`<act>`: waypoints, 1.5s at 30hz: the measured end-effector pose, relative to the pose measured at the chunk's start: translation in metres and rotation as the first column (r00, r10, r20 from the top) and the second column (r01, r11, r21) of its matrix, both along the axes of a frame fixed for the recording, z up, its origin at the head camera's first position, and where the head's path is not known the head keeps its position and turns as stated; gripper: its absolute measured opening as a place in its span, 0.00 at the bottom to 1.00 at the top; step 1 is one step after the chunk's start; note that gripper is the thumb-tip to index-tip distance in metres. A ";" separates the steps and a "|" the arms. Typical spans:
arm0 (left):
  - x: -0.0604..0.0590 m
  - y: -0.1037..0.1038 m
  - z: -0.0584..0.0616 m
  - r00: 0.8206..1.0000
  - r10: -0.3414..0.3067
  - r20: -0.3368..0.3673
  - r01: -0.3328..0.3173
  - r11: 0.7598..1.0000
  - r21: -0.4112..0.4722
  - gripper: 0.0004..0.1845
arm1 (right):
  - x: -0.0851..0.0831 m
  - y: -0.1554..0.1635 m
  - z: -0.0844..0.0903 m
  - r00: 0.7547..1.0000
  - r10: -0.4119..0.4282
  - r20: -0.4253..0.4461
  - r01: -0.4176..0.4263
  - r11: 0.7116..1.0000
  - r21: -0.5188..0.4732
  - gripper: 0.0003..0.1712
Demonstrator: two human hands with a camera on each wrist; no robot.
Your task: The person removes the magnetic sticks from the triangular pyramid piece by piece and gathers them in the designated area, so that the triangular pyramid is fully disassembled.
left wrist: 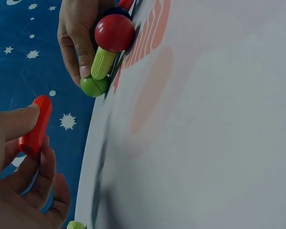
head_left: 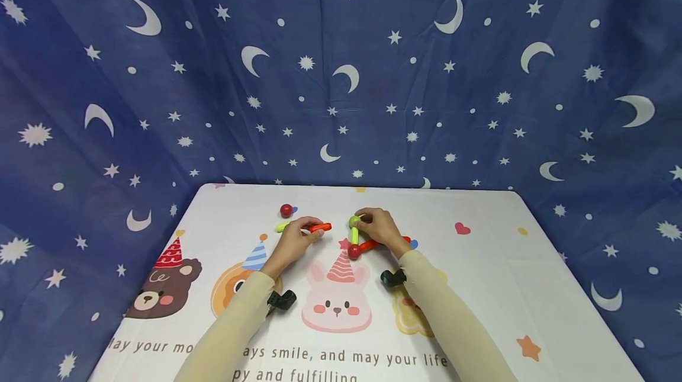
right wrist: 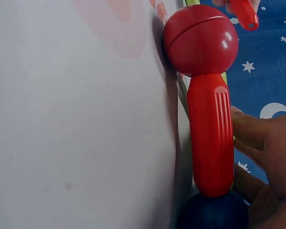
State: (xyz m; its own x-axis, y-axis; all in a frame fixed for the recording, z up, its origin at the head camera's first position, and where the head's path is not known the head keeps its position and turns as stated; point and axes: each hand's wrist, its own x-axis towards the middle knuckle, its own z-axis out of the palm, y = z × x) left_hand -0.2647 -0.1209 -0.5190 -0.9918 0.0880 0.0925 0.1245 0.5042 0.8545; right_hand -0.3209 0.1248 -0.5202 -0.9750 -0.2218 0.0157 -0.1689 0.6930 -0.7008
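My left hand (head_left: 294,242) pinches a short red rod (left wrist: 38,125) between thumb and fingers, held up at the left of the joined toy pieces. At the far end of those pieces, my right hand (head_left: 379,226) grips a green ball (head_left: 354,221). A yellow-green rod (head_left: 354,236) links this ball to a red ball (head_left: 354,252). From the red ball a ridged red rod (right wrist: 211,136) runs to a dark blue ball (right wrist: 212,212), which the right hand and wrist hide in the head view.
A loose red ball (head_left: 286,211) lies beyond my left hand. Another yellow-green rod (head_left: 282,227) lies beside that hand, partly covered. A red piece (head_left: 407,239) shows past my right wrist. The white printed tablecloth (head_left: 479,287) reaches back to a blue star-patterned curtain (head_left: 373,74).
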 end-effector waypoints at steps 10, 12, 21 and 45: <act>0.012 -0.014 0.005 1.000 0.024 0.014 -0.024 0.999 -0.038 0.13 | 0.001 -0.001 -0.001 1.000 -0.002 0.014 0.002 1.000 -0.009 0.18; 0.013 -0.017 0.006 0.999 0.028 0.016 -0.027 0.999 -0.039 0.13 | 0.000 0.000 -0.001 1.000 -0.003 0.013 0.003 1.000 -0.008 0.18; 0.015 -0.035 0.006 0.997 0.071 -0.033 -0.073 0.996 -0.052 0.14 | 0.000 -0.001 0.002 1.000 -0.015 0.023 0.015 1.000 0.006 0.18; 0.003 -0.065 -0.007 0.971 0.223 -0.089 -0.234 0.960 -0.154 0.12 | 0.000 -0.001 -0.001 0.999 -0.023 0.029 0.023 1.000 0.011 0.19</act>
